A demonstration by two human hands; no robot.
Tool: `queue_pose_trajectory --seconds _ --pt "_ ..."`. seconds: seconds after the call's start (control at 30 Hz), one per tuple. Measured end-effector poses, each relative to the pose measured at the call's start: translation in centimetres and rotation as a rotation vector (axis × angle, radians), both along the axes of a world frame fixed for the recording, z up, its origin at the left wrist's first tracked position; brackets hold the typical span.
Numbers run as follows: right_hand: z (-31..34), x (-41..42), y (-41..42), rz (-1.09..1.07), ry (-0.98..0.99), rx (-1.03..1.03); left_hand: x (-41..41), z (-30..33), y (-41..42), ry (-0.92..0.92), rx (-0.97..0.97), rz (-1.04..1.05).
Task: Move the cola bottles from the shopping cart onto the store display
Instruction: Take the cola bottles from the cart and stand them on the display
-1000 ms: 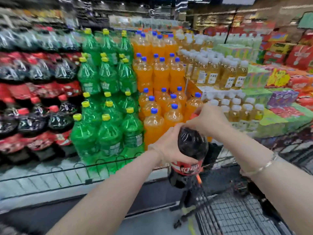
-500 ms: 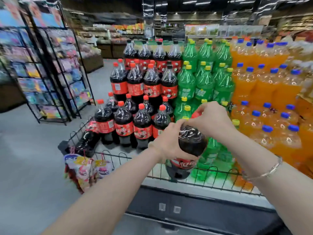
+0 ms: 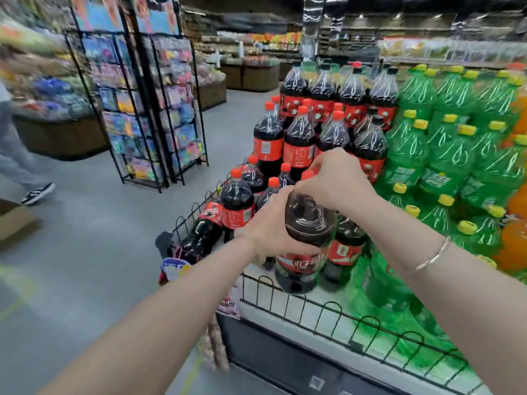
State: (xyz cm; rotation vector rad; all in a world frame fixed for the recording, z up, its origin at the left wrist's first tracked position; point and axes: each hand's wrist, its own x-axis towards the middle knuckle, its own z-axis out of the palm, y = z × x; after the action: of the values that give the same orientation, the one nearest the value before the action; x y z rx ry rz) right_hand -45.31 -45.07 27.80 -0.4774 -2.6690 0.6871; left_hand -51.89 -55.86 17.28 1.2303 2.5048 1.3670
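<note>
Cola bottle [image 3: 309,223]: red label, white lettering blurred, not readable. Neck and cap are wrapped by the right hand [image 3: 338,178]; shoulder is gripped from the left by the left hand [image 3: 268,229]. Bottle is held upright over the display's wire rail [image 3: 328,309], beside stacked cola [image 3: 299,141]; bare shelf strip shows below it.

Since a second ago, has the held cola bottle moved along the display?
Yes. The cola bottle went left along the display: from in front of the orange bottles to the stacked cola bottles, just over the wire fence.
</note>
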Motion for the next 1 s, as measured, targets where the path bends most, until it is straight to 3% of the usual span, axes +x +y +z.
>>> queue_pose_trajectory --seconds 0.43,1.0 --pt "-1.7 -11.5 -3.3 0.129 -0.039 -0.057 -9.9 -1.4 -4.7 -0.007 -0.075 0.11" --pt "-8.9 -19.9 -11.3 -0.065 -0.275 -0.168 -20.3 -9.0 -11.6 -0.183 -0.282 -0.126"
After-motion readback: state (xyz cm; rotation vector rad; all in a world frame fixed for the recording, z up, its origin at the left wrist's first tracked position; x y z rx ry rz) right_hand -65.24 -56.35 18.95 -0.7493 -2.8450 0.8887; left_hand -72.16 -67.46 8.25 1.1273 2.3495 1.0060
